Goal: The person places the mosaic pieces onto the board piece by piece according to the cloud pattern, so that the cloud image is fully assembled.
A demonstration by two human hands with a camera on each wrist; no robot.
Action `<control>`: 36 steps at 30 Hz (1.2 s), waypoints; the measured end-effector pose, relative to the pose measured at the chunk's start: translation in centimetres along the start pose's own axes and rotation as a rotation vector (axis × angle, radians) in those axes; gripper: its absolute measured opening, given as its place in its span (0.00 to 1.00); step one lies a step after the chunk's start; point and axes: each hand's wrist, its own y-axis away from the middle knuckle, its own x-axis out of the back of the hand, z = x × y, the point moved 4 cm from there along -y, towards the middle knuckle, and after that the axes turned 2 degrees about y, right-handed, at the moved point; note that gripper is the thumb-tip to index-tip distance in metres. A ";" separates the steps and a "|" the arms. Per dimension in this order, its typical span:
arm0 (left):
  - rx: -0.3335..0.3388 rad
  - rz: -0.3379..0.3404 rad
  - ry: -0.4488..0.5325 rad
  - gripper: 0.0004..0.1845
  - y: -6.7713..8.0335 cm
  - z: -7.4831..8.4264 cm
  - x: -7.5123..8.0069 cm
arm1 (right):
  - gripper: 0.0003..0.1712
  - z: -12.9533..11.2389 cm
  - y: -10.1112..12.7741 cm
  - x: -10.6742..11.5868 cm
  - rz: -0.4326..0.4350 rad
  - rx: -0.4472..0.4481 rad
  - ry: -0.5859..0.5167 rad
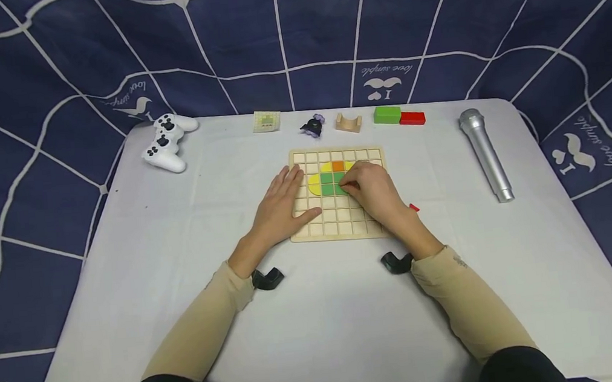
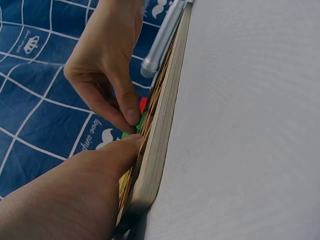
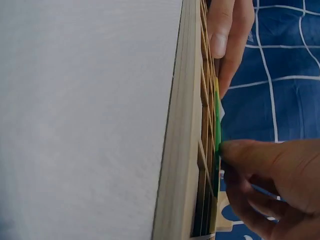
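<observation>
Table (image 1: 351, 332) under white cloth, dark blue patterned drape behind. Wooden grid board (image 1: 342, 224) at table centre. Silver microphone (image 1: 485, 154) lying far right; white game controller (image 1: 168, 143) far left. Left hand (image 1: 281, 202) flat on board's left part, fingers straight. Right hand (image 1: 374, 190) on board's right part, fingertips pinching green tile (image 1: 340, 188) seated in grid beside yellow and orange pieces. Green block (image 1: 387, 114) touching red block (image 1: 412, 118) at back edge.

Pale wooden grid board (image 1: 342, 224) with green tile (image 1: 328, 189), yellow (image 1: 314, 184), orange (image 1: 338, 165).
</observation>
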 end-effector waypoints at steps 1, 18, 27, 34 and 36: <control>0.003 -0.002 0.001 0.54 0.0 0.0 0.0 | 0.04 -0.1 0.0 0.0 0.000 0.008 0.025; -0.006 -0.006 -0.001 0.55 -0.2 0.0 -0.1 | 0.17 -0.4 -0.9 -0.3 -0.120 0.185 0.117; -0.005 0.004 0.006 0.55 -0.2 0.0 -0.1 | 0.14 2.3 1.3 3.2 -0.082 0.073 0.031; 0.004 0.001 0.008 0.55 -0.2 0.0 -0.2 | 0.15 5.6 4.0 6.2 -0.049 -0.046 -0.047; 0.004 0.003 0.005 0.55 -0.2 0.0 -0.2 | 0.14 6.3 4.9 6.8 -0.049 -0.064 -0.056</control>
